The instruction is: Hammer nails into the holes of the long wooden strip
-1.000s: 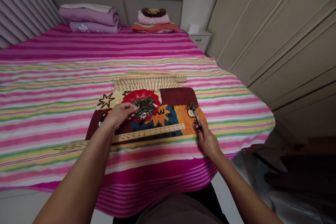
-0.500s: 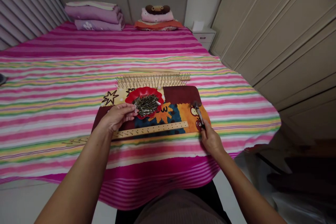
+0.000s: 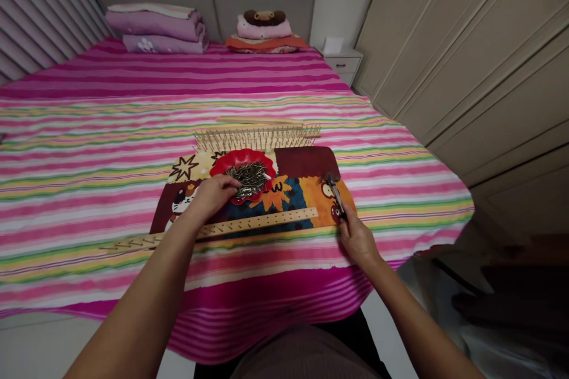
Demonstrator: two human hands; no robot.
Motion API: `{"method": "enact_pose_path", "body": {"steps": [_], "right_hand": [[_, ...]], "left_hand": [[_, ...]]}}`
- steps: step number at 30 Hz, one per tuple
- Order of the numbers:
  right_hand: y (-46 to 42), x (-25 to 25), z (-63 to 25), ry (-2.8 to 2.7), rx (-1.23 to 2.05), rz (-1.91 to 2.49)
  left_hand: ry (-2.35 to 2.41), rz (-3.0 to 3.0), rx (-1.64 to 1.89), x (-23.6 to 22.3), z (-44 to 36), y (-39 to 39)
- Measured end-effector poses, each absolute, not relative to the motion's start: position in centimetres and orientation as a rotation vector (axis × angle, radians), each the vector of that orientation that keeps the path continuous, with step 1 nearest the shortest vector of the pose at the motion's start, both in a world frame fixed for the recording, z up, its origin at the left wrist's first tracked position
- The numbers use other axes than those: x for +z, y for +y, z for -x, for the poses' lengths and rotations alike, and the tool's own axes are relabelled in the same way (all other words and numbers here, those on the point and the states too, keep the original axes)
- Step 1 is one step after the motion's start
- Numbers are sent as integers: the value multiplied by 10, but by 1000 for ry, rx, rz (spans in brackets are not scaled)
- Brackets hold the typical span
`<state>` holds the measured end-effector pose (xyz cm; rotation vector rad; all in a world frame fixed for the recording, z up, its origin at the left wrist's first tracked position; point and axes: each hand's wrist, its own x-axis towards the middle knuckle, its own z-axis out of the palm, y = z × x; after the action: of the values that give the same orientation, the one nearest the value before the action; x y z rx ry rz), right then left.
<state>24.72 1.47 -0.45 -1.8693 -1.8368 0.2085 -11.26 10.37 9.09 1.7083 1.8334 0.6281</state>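
Observation:
My left hand (image 3: 219, 194) is at the near left side of the red scalloped bowl (image 3: 217, 166), its fingers pinched together on the nails (image 3: 249, 180) heaped inside. How many it grips is hidden. In my right hand (image 3: 357, 238) a hammer (image 3: 336, 194) is held by its dark handle, with the metal head low over the orange part of the patterned board (image 3: 306, 163). Between the hands lies a long wooden strip (image 3: 267, 218) with a row of holes. Slanted nails stand in its left part, while the right-hand holes hold none that I can see.
Behind the bowl lie wooden strips (image 3: 255, 137) bristling with upright nails, and a bare strip (image 3: 260, 121) is beyond them. Everything rests on a striped bedspread (image 3: 400, 189). Folded bedding (image 3: 155, 28) sits by the headboard, and a wardrobe (image 3: 489, 71) stands at the right.
My left hand has moved slightly right and down into the nails; the shiny nail seen at its fingertips earlier no longer shows. My right hand holds the hammer in much the same place.

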Motion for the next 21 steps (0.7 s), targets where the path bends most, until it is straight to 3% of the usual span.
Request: {"method": "enact_pose_path", "body": {"steps": [5, 12, 16, 21], "right_hand": [[15, -6, -248, -1836, 217, 1851], [16, -14, -248, -1774, 263, 1850], [15, -10, -248, -1782, 291, 1838], [14, -6, -247, -1790, 316, 1865]], "left_hand": [[1976, -2173, -43, 89, 84, 114], [1973, -2214, -415, 101, 66, 126], [1879, -2249, -460, 99, 66, 133], [1738, -2218, -149, 90, 85, 138]]}}
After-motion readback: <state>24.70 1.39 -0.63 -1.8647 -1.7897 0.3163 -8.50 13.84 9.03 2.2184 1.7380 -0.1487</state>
